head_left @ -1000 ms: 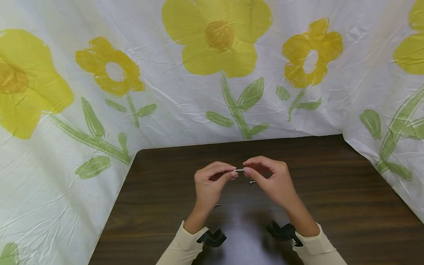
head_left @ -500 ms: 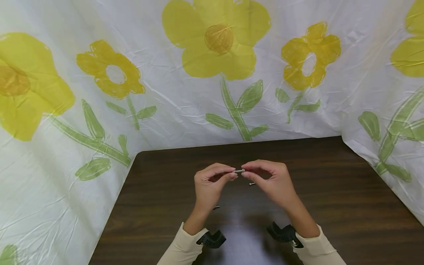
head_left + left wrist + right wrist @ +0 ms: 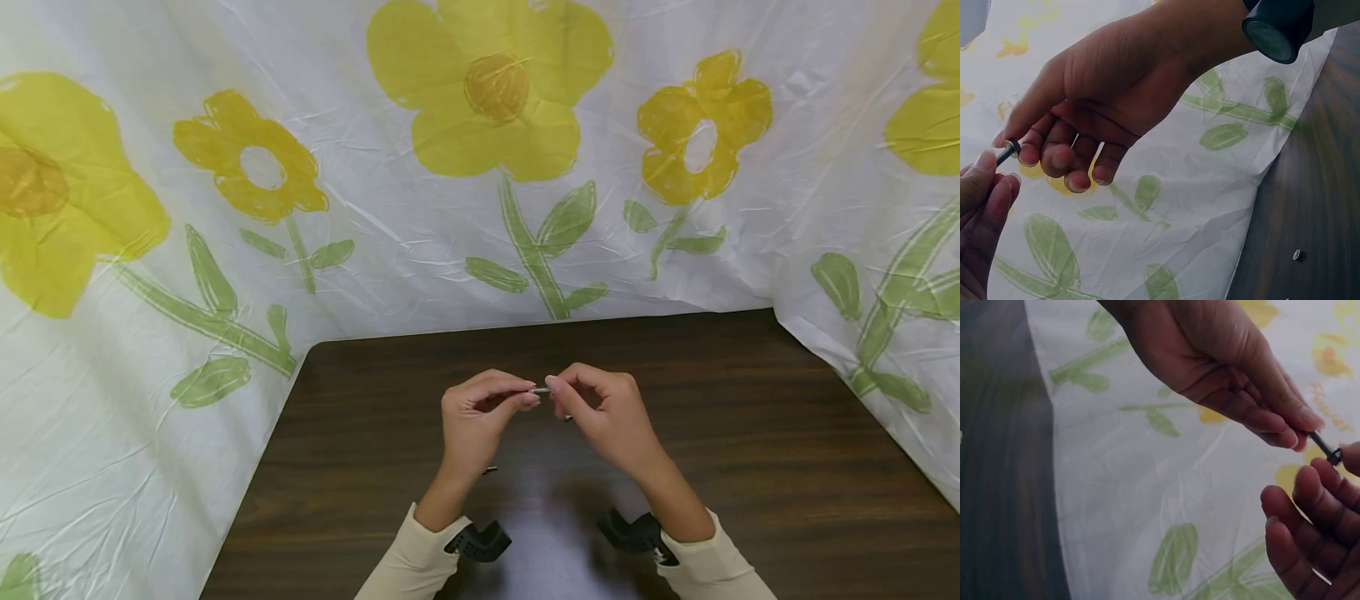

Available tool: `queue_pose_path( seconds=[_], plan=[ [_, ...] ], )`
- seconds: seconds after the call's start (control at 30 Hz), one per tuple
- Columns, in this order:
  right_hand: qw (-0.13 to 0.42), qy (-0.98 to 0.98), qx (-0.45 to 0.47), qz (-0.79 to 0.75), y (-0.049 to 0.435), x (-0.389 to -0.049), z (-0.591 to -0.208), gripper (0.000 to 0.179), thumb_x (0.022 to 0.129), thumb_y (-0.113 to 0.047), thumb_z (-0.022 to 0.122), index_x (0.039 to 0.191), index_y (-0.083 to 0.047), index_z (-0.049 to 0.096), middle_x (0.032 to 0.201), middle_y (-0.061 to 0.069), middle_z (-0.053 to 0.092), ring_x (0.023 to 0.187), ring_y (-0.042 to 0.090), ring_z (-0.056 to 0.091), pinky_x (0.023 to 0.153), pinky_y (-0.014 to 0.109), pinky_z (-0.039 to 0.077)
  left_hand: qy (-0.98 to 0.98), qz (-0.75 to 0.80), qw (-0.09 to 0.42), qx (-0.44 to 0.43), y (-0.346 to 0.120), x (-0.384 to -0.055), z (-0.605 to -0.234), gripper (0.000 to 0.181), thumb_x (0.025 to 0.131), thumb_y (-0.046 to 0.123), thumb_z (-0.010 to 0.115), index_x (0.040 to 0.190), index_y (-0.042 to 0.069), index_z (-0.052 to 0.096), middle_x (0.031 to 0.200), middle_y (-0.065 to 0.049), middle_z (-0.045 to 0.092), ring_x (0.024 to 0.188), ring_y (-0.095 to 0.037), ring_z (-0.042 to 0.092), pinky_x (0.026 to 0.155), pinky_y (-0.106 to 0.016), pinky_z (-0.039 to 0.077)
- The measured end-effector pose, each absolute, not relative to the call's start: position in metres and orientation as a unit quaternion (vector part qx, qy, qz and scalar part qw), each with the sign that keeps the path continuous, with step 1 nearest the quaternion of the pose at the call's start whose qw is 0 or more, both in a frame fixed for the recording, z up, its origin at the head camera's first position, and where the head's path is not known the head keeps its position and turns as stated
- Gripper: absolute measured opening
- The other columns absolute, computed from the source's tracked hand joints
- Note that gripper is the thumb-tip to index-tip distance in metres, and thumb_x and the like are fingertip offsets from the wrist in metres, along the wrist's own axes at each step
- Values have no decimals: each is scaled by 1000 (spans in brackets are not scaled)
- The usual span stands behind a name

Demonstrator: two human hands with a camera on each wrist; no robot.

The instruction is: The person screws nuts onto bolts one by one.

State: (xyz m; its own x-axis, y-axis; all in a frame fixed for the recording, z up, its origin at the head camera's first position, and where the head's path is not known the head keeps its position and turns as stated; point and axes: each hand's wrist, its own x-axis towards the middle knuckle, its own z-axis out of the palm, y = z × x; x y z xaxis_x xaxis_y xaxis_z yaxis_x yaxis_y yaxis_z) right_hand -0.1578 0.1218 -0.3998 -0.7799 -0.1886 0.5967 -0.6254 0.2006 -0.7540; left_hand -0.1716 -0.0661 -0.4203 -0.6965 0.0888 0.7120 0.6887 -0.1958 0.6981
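Observation:
A slim metal bolt point(image 3: 540, 390) is held level between both hands above the table. My left hand point(image 3: 476, 421) pinches its shaft between thumb and fingertips. At the other end, the thumb and forefinger of my right hand point(image 3: 609, 417) pinch a wider dark ring that looks like a nut point(image 3: 1014, 147); the right hand's other fingers curl loosely. From the right wrist, the bare shaft point(image 3: 1322, 444) shows between the two hands' fingertips. A second small bolt point(image 3: 567, 417) lies on the table, mostly hidden behind the right hand. A third point(image 3: 490, 470) rests near the left wrist.
The dark wood table point(image 3: 360, 450) reaches back to a white curtain point(image 3: 420, 275) printed with yellow flowers. Black cameras sit on both wrists, the left camera point(image 3: 480, 542) and the right camera point(image 3: 630, 532), close over the tabletop.
The right hand's thumb has come up over the bolt's right end and its fingers have curled further under. That hand has shifted slightly left. The left hand stays nearly in place, pinching the shaft.

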Motion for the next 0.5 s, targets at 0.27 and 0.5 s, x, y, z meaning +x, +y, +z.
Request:
queue_pose_path(
  seconds=[0.27, 0.5],
  plan=[
    [194, -773, 229, 560, 118, -152, -389, 35, 99, -1, 63, 66, -12, 65, 54, -1, 58, 49, 11, 51, 46, 24, 41, -597, -703, 210, -325, -65, -172, -419, 13, 82, -13, 77, 93, -8, 75, 84, -19, 72, 73, -23, 73, 65, -41, 62],
    [185, -738, 280, 585, 126, -150, -383, 13, 90, 8, 71, 99, -2, 73, 77, 8, 72, 66, 17, 68, 57, 25, 55, -598, -712, 211, -301, -67, -170, -417, 11, 81, -11, 78, 92, -9, 74, 84, -21, 71, 73, -20, 73, 65, -40, 62]
  ],
)
